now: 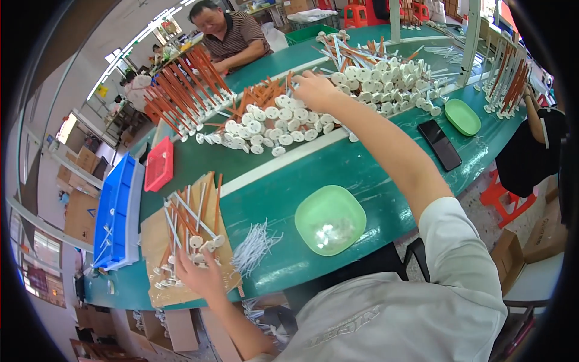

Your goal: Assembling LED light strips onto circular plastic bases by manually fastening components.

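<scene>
My right hand [313,89] reaches far across the green table [362,175] into a heap of white round-headed parts [271,123] mixed with orange sticks [259,95]. Its fingers curl down on the heap, and whether they hold a part is hidden. My left hand [202,274] rests at the near left on a piece of brown cardboard [154,235], touching a pile of assembled white and orange sticks [187,226]. A bundle of thin white pins [256,244] lies just right of the cardboard. A light green bowl [330,219] with a few small white pieces stands in front of me.
Another person sits across the table behind a stack of orange rods [184,90]. A red tray [160,164] and blue bins [114,211] are at the left. A black phone [440,143] and a second green bowl [462,116] lie at the right. Cardboard boxes [537,241] stand on the floor.
</scene>
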### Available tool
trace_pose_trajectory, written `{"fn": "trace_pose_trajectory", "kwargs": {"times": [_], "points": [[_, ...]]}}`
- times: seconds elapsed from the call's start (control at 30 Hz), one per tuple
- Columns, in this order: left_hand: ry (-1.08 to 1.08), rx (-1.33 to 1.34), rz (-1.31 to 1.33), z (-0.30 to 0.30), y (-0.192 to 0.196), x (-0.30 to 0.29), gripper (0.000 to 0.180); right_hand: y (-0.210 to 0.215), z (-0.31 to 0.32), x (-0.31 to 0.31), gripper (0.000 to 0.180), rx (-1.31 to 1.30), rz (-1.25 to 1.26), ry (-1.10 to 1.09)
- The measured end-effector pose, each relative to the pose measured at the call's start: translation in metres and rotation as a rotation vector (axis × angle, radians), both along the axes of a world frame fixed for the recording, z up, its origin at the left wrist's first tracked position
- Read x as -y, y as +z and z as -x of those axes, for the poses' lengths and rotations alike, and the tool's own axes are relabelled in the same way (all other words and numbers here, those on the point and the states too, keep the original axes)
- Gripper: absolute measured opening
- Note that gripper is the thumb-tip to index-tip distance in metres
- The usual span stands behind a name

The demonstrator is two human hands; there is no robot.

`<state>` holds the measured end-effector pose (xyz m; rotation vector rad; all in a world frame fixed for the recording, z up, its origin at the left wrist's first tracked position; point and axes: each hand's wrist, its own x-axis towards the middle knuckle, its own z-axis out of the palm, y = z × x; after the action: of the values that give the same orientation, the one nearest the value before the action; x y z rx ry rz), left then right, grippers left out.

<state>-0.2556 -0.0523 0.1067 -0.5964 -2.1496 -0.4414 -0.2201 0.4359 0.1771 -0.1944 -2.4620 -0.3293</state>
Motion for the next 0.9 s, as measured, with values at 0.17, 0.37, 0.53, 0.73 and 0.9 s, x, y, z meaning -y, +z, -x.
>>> {"fn": "trace_pose_trajectory", "kwargs": {"times": [0.17,0.37,0.53,0.73,0.9], "points": [[-0.360,0.271,-0.330,-0.055,-0.010,-0.016,0.023,0.011,-0.013,0.018,0.041,-0.063,0.405,0.102],[-1.081,1.205,-0.719,-0.119,-0.025,-0.083,0.021,-0.011,-0.134,0.137,0.034,-0.272,1.154,0.439],[-1.427,1.654,-1.050,-0.138,-0.015,-0.134,0.053,-0.059,-0.197,0.201,0.037,-0.335,1.444,0.474],[-1.475,1.769,-0.981,-0.139,-0.023,-0.129,0.053,-0.076,-0.209,0.228,0.041,-0.500,0.780,0.348],[-1.264,1.685,-1.188,-0.138,-0.029,-0.118,0.041,-0.090,-0.199,0.230,0.032,-0.548,0.580,0.517]]}}
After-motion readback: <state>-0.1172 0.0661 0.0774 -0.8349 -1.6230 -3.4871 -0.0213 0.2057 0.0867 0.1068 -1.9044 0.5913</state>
